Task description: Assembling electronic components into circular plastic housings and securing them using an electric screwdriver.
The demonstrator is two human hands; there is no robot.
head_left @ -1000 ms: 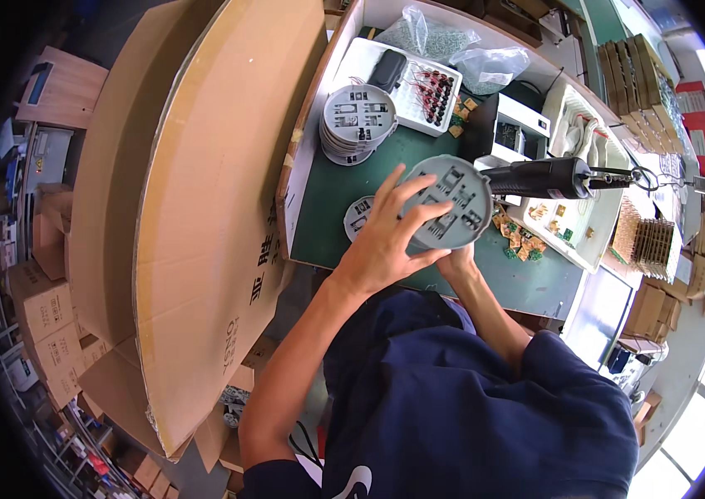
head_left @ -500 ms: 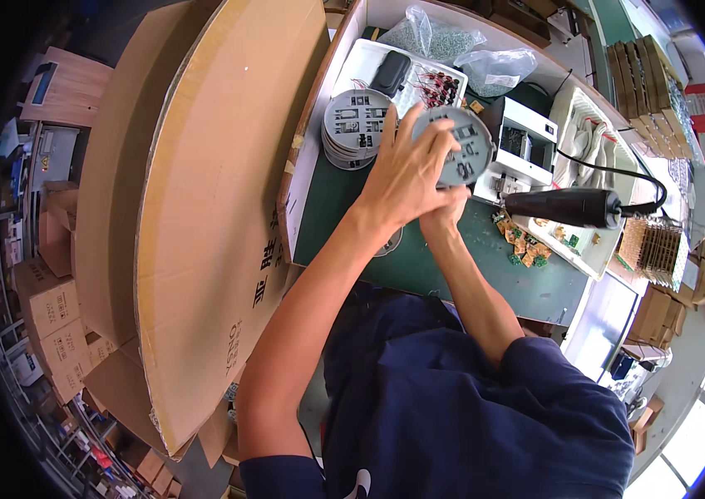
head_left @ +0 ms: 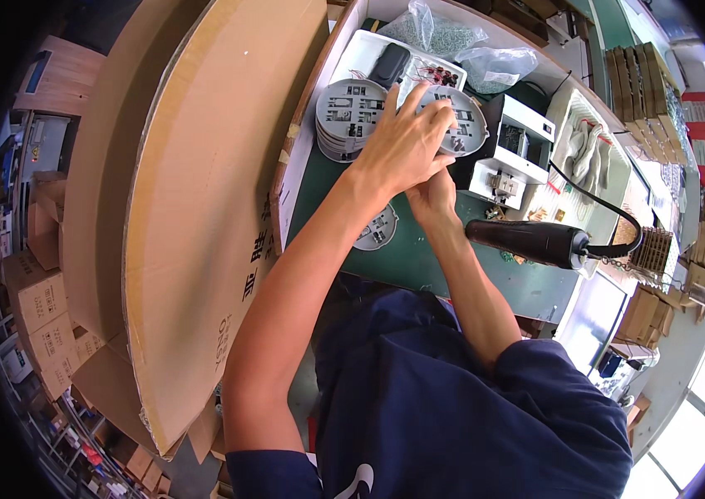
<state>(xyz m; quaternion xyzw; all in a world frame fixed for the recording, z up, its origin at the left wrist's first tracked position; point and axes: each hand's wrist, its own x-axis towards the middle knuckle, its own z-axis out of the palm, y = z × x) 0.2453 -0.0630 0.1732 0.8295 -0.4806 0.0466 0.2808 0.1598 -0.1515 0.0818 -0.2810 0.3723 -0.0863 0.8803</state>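
A round grey plate (head_left: 470,133) with dark rectangular slots and small fittings is between my two hands above the green bench. Across its left side reaches my left hand (head_left: 402,148), fingers spread over the face and thumb near the lower edge. My right hand (head_left: 434,198) is under the near edge, its fingers mostly hidden by the plate and the left hand. Just left of my hands stands a stack of similar round grey plates (head_left: 351,112). Another such plate (head_left: 379,230) lies on the bench, partly behind my left forearm.
A white tray (head_left: 358,51) holds a black case (head_left: 389,65) and small red-and-black parts (head_left: 440,75). Behind are clear bags (head_left: 498,66). At right are a white-and-black device (head_left: 519,137), a hanging black tool handle (head_left: 527,242) and a white bin (head_left: 573,162). A large carton (head_left: 203,208) flanks the left.
The plate in my hands has tipped flatter, and my right hand has shifted slightly left. The black handle appears lower and further left. More of the lone plate on the bench shows.
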